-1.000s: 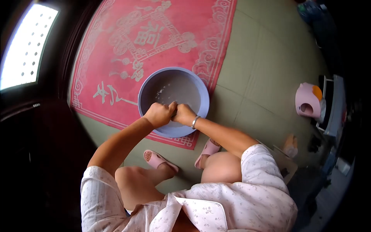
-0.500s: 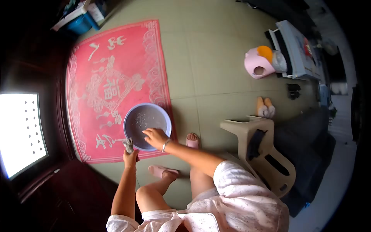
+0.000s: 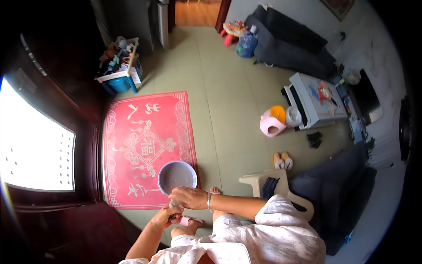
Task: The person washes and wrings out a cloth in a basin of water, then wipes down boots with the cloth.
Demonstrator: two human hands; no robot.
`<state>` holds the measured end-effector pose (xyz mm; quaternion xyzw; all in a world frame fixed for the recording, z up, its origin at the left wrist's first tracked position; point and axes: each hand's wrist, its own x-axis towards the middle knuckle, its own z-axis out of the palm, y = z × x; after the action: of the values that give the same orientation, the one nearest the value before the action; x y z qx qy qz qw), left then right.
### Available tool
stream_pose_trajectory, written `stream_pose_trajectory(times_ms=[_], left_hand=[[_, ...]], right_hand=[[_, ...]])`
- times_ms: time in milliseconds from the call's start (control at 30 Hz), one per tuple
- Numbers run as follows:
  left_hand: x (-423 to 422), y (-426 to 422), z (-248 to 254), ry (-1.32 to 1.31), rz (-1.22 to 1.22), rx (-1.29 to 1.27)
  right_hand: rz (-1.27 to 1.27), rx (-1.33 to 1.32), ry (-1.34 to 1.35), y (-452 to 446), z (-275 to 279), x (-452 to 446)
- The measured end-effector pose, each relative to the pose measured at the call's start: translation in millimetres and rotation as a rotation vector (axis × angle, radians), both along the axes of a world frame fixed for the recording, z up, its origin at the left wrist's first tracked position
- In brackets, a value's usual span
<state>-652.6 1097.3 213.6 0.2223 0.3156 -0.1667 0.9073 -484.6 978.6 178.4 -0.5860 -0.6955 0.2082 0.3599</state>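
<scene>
My left hand (image 3: 163, 216) is wrapped around a small grey, mottled object (image 3: 174, 203), whose kind I cannot make out. A dark end of it shows below the fingers. My right hand (image 3: 191, 198), with a bracelet at the wrist, is closed over the upper part of the same object, so the two hands nearly meet. Just beyond them, a round basin (image 3: 195, 177) with a pale purple rim stands on the red mat (image 3: 118, 163). Greyish, cloudy water (image 3: 177, 174) is in it.
A beige plastic chair (image 3: 252, 179) with a dark item on it stands at right, beside a dark sofa (image 3: 325, 193). Farther off are a pink tub (image 3: 269, 126), slippers (image 3: 281, 160), a low white table (image 3: 316, 103) and a cluttered stand (image 3: 118, 72). A door (image 3: 83, 154) is at left.
The view has tilted up, showing more of the room. My right hand has left the basin and come to the grey object in my left hand, which has moved in toward my body.
</scene>
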Motion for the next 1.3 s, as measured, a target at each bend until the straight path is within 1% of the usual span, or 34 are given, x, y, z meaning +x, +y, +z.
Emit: stream_pose_trajectory(times_ms=[67, 100, 133, 167, 200, 233, 267, 300, 333, 367, 400, 433, 467, 533, 567, 600, 667, 700, 733, 767, 800, 833, 867, 900, 933, 967, 1000, 1033, 1100, 1167, 1200, 1267, 1300], left_hand=[[-9, 8, 31, 0.018, -0.107, 0.277], [-15, 12, 32, 0.012, -0.167, 0.456], [-21, 15, 41, -0.027, -0.178, 0.577], [-22, 11, 64, -0.048, -0.107, 0.741], [-24, 6, 83, -0.069, -0.035, 0.906], [-27, 4, 87, -0.072, -0.023, 0.909], [-28, 3, 87, -0.217, -0.017, 1.324], [-27, 0, 90, -0.368, -0.005, 1.738], [-25, -5, 101, -0.372, 0.012, 1.743], [-24, -12, 120, -0.315, -0.013, 1.818], [-22, -18, 134, -0.254, -0.04, 1.89], [-18, -24, 142, -0.233, 0.059, 1.907], [-14, -25, 146, -0.231, 0.066, 1.909], [-6, -31, 153, -0.146, 0.236, 1.601], [0, -31, 157, -0.14, 0.241, 1.602], [9, -27, 162, -0.147, 0.393, 1.233], [23, -22, 169, -0.155, 0.642, 0.478], [26, -18, 165, -0.221, 0.634, 0.262], [33, -26, 168, -0.22, 0.644, 0.264], [40, -32, 175, -0.226, 0.627, 0.11], [45, -38, 179, -0.233, 0.607, -0.044], [49, -47, 178, -0.274, 0.505, -0.109], [52, -55, 179, -0.27, 0.513, -0.107], [55, -62, 183, -0.356, 0.398, -0.072], [61, -71, 188, -0.445, 0.286, -0.032], [65, -80, 202, -0.41, 0.292, 0.039], [66, -82, 203, -0.406, 0.299, 0.038], [68, -87, 204, -0.401, 0.264, 0.055], [69, -90, 208, -0.406, 0.231, 0.078], [66, -93, 215, -0.318, 0.262, 0.111], [64, -92, 214, -0.322, 0.265, 0.114], [57, -89, 209, -0.426, 0.149, 0.145], [52, -86, 209, -0.425, 0.155, 0.146]], right_hand=[[0.045, -0.028, -0.012, 6, 38, -4], [0.096, -0.169, -0.034, 10, 54, -3], [0.144, -0.312, -0.053, 12, 71, -4], [0.148, -0.389, 0.021, 13, 88, -3], [0.158, -0.387, 0.01, 14, 100, -2], [0.115, -0.38, 0.218, 16, 111, -3], [0.071, -0.374, 0.427, 18, 120, -3], [0.053, -0.328, 0.402, 23, 120, 0], [0.02, -0.432, 0.602, 26, 112, 5], [0.035, -0.509, 0.749, 27, 122, 10], [0.049, -0.587, 0.898, 31, 145, 16], [0.056, -0.71, 0.896, 31, 170, 21], [0.06, -0.711, 0.891, 32, 181, 24], [0.038, -0.644, 0.949, 28, 191, 26], [0.045, -0.612, 0.921, 28, 182, 31], [0.052, -0.615, 0.919, 21, 194, 30], [-0.154, -0.053, 0.262, -1, 234, 28], [-0.146, -0.053, 0.261, -8, 238, 34], [-0.095, 0.155, -0.118, -18, 243, 43], [-0.042, 0.363, -0.497, -23, 246, 50], [-0.034, 0.367, -0.495, -26, 247, 54], [-0.02, 0.395, -0.576, -31, 248, 58], [-0.006, 0.426, -0.657, -35, 250, 62], [-0.001, 0.48, -0.738, -36, 255, 70], [0.008, 0.487, -0.735, -35, 257, 81], [0.097, 0.503, -0.678, -34, 258, 86], [0.186, 0.518, -0.621, -32, 260, 90], [0.231, 0.495, -0.504, -33, 262, 93], [0.258, 0.497, -0.531, -28, 266, 95], [0.28, 0.504, -0.562, -25, 267, 93], [0.258, 0.494, -0.589, -24, 261, 90], [0.243, 0.484, -0.613, -24, 259, 81], [0.238, 0.448, -0.615, -24, 261, 78]])
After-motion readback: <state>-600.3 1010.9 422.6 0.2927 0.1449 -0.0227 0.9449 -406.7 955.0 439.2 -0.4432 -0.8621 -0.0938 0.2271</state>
